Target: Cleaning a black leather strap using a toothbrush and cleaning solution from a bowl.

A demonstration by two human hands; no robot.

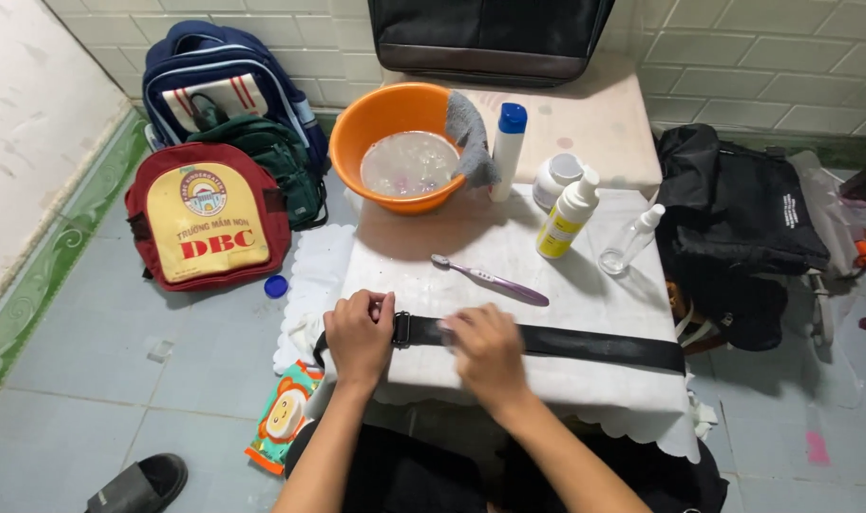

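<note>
Hands on my feed: left hand (359, 332) grips the black strap (585, 343) by its buckle (401, 329), right hand (488, 344) presses flat on it, blurred, across the desk (509, 256).

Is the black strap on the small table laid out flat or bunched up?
Laid out flat. The black strap runs straight across the table's near edge, with the left hand and right hand resting on it.

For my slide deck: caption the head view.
Both hands, left and right, press a black strap on a white-covered table beside a purple toothbrush.
</note>
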